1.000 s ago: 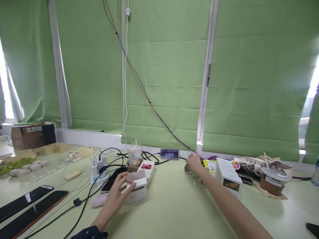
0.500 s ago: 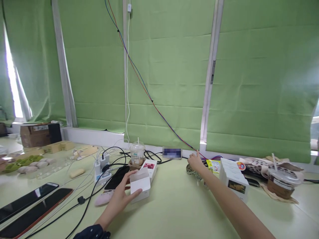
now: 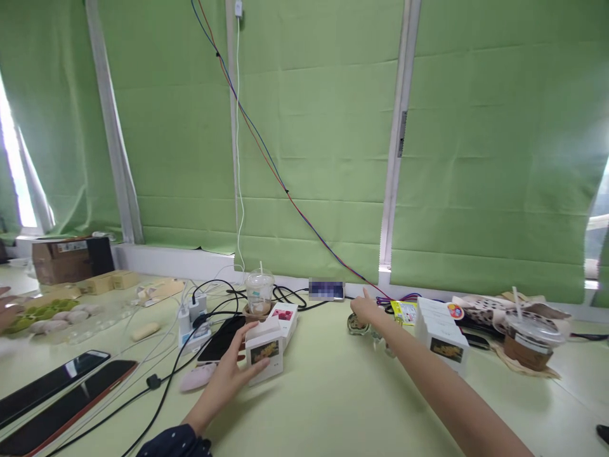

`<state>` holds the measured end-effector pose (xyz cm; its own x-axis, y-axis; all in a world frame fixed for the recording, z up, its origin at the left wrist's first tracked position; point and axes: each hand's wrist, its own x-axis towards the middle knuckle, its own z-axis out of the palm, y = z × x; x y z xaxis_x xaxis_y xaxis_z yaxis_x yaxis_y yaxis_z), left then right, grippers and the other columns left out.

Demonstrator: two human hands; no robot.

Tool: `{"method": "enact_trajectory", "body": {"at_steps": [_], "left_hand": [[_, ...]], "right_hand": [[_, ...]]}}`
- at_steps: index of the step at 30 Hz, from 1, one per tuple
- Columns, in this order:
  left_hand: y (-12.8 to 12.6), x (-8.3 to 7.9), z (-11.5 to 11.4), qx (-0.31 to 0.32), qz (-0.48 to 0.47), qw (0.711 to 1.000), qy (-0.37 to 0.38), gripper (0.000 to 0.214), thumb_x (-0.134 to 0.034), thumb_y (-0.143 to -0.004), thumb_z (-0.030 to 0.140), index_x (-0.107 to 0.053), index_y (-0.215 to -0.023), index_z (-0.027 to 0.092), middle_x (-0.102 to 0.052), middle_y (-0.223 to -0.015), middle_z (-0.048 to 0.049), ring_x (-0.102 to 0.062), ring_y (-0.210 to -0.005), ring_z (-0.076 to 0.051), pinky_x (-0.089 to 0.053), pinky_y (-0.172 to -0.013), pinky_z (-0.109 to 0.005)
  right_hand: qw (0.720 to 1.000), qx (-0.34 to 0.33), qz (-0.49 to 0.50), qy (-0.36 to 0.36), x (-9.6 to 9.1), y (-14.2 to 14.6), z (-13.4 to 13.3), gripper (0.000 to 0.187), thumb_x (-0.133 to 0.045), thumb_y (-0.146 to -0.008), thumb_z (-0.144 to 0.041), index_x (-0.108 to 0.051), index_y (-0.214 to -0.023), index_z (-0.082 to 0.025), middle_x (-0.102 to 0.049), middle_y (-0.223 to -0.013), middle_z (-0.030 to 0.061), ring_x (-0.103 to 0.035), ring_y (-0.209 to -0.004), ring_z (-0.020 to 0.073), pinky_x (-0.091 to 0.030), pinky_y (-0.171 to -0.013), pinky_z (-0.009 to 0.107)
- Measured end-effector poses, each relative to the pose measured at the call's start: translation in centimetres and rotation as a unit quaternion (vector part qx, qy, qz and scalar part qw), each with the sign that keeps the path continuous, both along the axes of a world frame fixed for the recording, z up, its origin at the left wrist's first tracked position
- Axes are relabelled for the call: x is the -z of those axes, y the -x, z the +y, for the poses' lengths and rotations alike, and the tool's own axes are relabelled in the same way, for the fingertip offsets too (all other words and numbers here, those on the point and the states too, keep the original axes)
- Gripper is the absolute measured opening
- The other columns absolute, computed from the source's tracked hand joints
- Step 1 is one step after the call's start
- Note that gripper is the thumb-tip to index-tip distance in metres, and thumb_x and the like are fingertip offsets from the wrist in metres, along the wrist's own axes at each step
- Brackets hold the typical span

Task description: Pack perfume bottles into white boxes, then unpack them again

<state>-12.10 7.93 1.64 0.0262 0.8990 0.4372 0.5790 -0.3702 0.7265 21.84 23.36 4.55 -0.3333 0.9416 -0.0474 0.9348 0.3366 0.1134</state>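
Note:
My left hand [image 3: 229, 374] grips a small white box [image 3: 265, 369] from its left side, thumb across the front. A dark panel with a yellow picture shows on the box's front face. Right behind it lies another white box with a pink picture [image 3: 284, 315]. My right hand [image 3: 366, 311] reaches across the table, fingers curled down over small clear, patterned glassy pieces [image 3: 358, 326]. What its fingertips hold is hidden. To the right of that hand are a yellow packet [image 3: 405, 312] and a row of white boxes [image 3: 440, 333].
A lidded cup [image 3: 260, 295] stands behind the boxes; another iced cup [image 3: 531, 343] is at right. Power strip [image 3: 193, 327] and tangled cables cross the left side. Phones [image 3: 52, 387] lie at near left. Another person's hand [image 3: 6, 310] shows at the left edge.
The flap that hung open over the held box's front is now up, and the yellow picture shows. My right hand stays at the glassy pieces. Another person's hand has entered at the left.

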Motion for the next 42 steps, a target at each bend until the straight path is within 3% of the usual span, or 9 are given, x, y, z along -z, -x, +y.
{"method": "enact_trajectory", "body": {"at_steps": [5,8,11,17,19,23,25,39,42], "left_hand": [[0.2,0.3,0.3,-0.001,0.000,0.999,-0.037,0.049,-0.065,-0.074,0.034,-0.047,-0.120,0.028,-0.059,-0.127,-0.0072,-0.063,-0.105,-0.026,-0.053,-0.087,-0.040],[-0.9,0.3,-0.1,0.025,-0.023,0.999,-0.034,0.048,-0.066,-0.075,0.032,-0.047,-0.118,0.028,-0.059,-0.124,-0.0065,-0.063,-0.105,-0.025,-0.053,-0.089,-0.039],[-3.2,0.6,-0.7,0.086,-0.063,0.994,-0.005,0.048,-0.067,-0.076,0.031,-0.046,-0.119,0.030,-0.061,-0.121,-0.0058,-0.063,-0.105,-0.024,-0.054,-0.087,-0.037],[-7.6,0.9,-1.7,0.179,-0.111,0.976,0.060,0.048,-0.068,-0.077,0.028,-0.047,-0.120,0.031,-0.056,-0.130,-0.0072,-0.059,-0.112,-0.026,-0.053,-0.090,-0.038],[-8.9,0.7,-1.6,0.202,-0.121,0.968,0.082,0.050,-0.069,-0.076,0.025,-0.047,-0.121,0.032,-0.056,-0.130,-0.0070,-0.058,-0.113,-0.026,-0.051,-0.091,-0.038],[-11.8,0.5,-1.3,0.250,-0.133,0.953,0.104,0.053,-0.068,-0.074,0.019,-0.045,-0.121,0.031,-0.060,-0.122,-0.0046,-0.060,-0.110,-0.024,-0.050,-0.089,-0.036],[-13.3,0.7,-1.1,0.281,-0.141,0.943,0.110,0.056,-0.067,-0.075,0.018,-0.042,-0.123,0.031,-0.062,-0.119,-0.0042,-0.060,-0.108,-0.023,-0.050,-0.089,-0.035],[-15.9,2.4,-1.1,0.323,-0.242,0.908,0.115,0.092,-0.073,-0.076,0.021,-0.011,-0.143,0.036,-0.059,-0.132,-0.0091,-0.061,-0.113,-0.024,-0.045,-0.096,-0.039],[-16.8,2.8,-1.1,0.303,-0.251,0.912,0.120,0.082,-0.077,-0.071,0.022,-0.031,-0.138,0.030,-0.067,-0.121,-0.0083,-0.065,-0.104,-0.024,-0.048,-0.090,-0.036]], "right_hand": [[0.993,-0.033,0.116,0.000,-0.2,-0.8,-0.8,0.024,-0.062,-0.089,-0.033,-0.061,-0.105,-0.016,-0.063,-0.109,0.0057,-0.060,-0.102,0.0226,-0.047,-0.089,0.045],[0.976,-0.049,0.214,-0.016,-0.2,-1.4,-2.1,0.039,-0.074,-0.075,-0.028,-0.056,-0.108,-0.018,-0.062,-0.092,0.0013,-0.059,-0.091,0.0212,-0.048,-0.076,0.036],[0.946,-0.059,0.316,-0.031,0.0,-1.9,-4.2,0.056,-0.080,-0.061,-0.018,-0.048,-0.106,-0.023,-0.054,-0.073,-0.0065,-0.056,-0.076,0.0179,-0.044,-0.064,0.027],[0.872,-0.074,0.478,-0.074,-1.1,-3.0,-10.3,0.053,-0.070,-0.069,-0.019,-0.036,-0.109,-0.028,-0.049,-0.079,-0.0070,-0.058,-0.074,0.0148,-0.048,-0.063,0.025],[0.834,-0.076,0.539,-0.084,-2.1,-3.0,-12.4,0.052,-0.069,-0.072,-0.024,-0.034,-0.110,-0.028,-0.049,-0.080,-0.0059,-0.059,-0.074,0.0155,-0.051,-0.062,0.027],[0.694,-0.097,0.709,-0.081,-3.7,-2.0,-15.7,0.059,-0.076,-0.069,-0.033,-0.035,-0.110,-0.028,-0.055,-0.082,-0.0034,-0.063,-0.079,0.0181,-0.057,-0.068,0.032],[0.674,-0.106,0.726,-0.085,-3.8,-1.3,-16.6,0.056,-0.078,-0.069,-0.032,-0.037,-0.107,-0.028,-0.056,-0.087,-0.0019,-0.063,-0.082,0.0178,-0.058,-0.071,0.032],[0.779,-0.133,0.609,-0.061,-1.8,-2.0,-16.9,0.046,-0.075,-0.068,-0.018,-0.044,-0.101,-0.027,-0.061,-0.088,-0.0017,-0.064,-0.081,0.0181,-0.052,-0.067,0.030],[0.813,-0.133,0.562,-0.074,-1.4,-1.9,-17.2,0.044,-0.075,-0.067,-0.014,-0.050,-0.101,-0.026,-0.062,-0.090,-0.0004,-0.062,-0.082,0.0186,-0.050,-0.071,0.032]]}}
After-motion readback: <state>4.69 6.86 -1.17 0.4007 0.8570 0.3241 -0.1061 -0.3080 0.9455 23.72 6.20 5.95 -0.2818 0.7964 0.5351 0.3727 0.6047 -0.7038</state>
